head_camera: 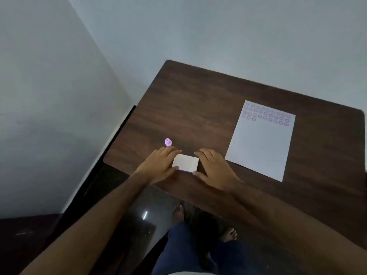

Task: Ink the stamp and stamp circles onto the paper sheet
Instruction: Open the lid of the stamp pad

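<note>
A small white ink pad box (185, 162) with a purple lower edge lies near the front edge of the table. My left hand (158, 165) grips its left side and my right hand (214, 168) grips its right side, thumbs at the near edge. A small purple stamp (168, 142) stands upright on the table just beyond my left fingers, held by nobody. The white paper sheet (260, 143) lies to the right, with several rows of faint stamped circles (266, 115) along its far end; the lower part is blank.
The dark wooden table (198, 108) stands against a pale wall, its left edge close to a corner. Below the front edge I see the person's legs in blue trousers (178, 251) and bare feet on a dark glossy floor.
</note>
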Available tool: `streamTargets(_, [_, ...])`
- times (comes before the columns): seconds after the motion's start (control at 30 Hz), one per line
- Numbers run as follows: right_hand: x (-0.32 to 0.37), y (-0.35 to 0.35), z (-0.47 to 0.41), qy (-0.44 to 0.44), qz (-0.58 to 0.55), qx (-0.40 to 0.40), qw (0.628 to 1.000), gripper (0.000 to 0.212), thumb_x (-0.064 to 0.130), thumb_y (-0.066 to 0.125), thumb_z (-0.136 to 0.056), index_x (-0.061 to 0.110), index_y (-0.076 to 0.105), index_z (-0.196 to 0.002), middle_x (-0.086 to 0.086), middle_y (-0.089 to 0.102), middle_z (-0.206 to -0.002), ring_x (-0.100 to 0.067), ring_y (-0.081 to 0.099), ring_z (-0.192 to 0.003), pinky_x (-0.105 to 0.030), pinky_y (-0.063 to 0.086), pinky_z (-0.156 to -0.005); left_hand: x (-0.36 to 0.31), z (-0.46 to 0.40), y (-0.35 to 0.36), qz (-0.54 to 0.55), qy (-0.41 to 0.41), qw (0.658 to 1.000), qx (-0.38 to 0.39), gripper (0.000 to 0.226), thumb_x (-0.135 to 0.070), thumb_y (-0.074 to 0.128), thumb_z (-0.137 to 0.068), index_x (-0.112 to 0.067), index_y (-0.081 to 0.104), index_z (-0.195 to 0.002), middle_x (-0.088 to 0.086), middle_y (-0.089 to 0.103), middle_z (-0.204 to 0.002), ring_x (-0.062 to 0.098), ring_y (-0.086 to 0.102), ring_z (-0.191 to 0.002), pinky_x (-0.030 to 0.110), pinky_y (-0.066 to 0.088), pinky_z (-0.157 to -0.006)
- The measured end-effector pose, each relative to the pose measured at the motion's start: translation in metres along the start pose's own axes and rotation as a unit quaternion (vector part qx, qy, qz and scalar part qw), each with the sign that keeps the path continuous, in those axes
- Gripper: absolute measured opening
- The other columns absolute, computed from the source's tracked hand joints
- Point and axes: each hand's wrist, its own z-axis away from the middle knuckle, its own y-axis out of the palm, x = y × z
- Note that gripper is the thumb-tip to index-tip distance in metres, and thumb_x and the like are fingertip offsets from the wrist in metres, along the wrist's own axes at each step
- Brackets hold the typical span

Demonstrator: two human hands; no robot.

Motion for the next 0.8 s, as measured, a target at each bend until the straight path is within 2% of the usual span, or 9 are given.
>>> streamTargets(0.2, [0.001,0.018,-0.012,-0.006,-0.006,0.004,1.0,0.061,0.053,0.048,-0.094,0.019,0.043,-0.144,-0.003,0.048,-0.147,-0.02,0.045,-0.133,-0.035,0.036,-0.111,0.012,-0.006,0.028,0.026,-0.008,0.999,0.045,0.062,-0.042,0.06,-0.092,-0.02,0.04,-0.146,0.006,0.039,-0.154,0.026,0.044,-0.132,0.041,0.043,-0.103])
streamTargets(0.33, [-0.003,0.022,-0.018,-0.023,-0.006,-0.002,1.0,0.056,0.049,0.053,-0.093,0.015,0.052,-0.139,-0.004,0.055,-0.141,-0.023,0.05,-0.127,-0.036,0.041,-0.105,0.023,-0.012,0.038,0.044,0.003,0.999,0.029,0.058,-0.041,0.06,-0.092,-0.019,0.044,-0.143,0.005,0.045,-0.147,0.025,0.046,-0.127,0.04,0.044,-0.099])
streamTargets(0.5, [-0.01,0.023,-0.022,-0.054,-0.012,-0.025,0.998,0.056,0.05,0.059,-0.089,0.013,0.06,-0.132,-0.005,0.063,-0.131,-0.022,0.056,-0.119,-0.035,0.045,-0.098,0.035,-0.014,0.045,0.097,0.023,0.995,0.003,0.058,-0.05,0.056,-0.092,-0.02,0.045,-0.141,-0.001,0.049,-0.142,0.019,0.049,-0.12,0.037,0.044,-0.094])
streamTargets(0.63, [-0.02,0.018,-0.025,-0.069,-0.035,-0.018,0.997,0.058,0.057,0.056,-0.088,0.021,0.058,-0.134,0.004,0.062,-0.132,-0.014,0.053,-0.121,-0.031,0.043,-0.1,0.04,-0.014,0.05,0.179,-0.001,0.984,-0.005,0.077,-0.049,0.066,-0.084,-0.028,0.031,-0.15,-0.007,0.045,-0.143,0.003,0.05,-0.105,0.033,0.044,-0.098])
streamTargets(0.7, [-0.026,0.013,-0.026,-0.07,-0.074,-0.014,0.995,0.056,0.058,0.057,-0.086,0.028,0.055,-0.133,0.01,0.061,-0.132,-0.007,0.051,-0.121,-0.029,0.04,-0.1,0.043,-0.012,0.053,0.206,-0.011,0.978,-0.013,0.085,-0.051,0.069,-0.082,-0.035,0.023,-0.152,-0.013,0.043,-0.142,0.002,0.053,-0.096,0.027,0.046,-0.092])
streamTargets(0.8, [-0.038,0.007,-0.031,-0.07,-0.116,-0.038,0.99,0.048,0.056,0.059,-0.086,0.036,0.053,-0.129,0.017,0.061,-0.128,0.001,0.05,-0.116,-0.024,0.037,-0.098,0.047,-0.008,0.061,0.216,-0.026,0.975,-0.035,0.091,-0.058,0.069,-0.08,-0.044,0.016,-0.153,-0.025,0.038,-0.144,0.0,0.053,-0.099,0.016,0.045,-0.084])
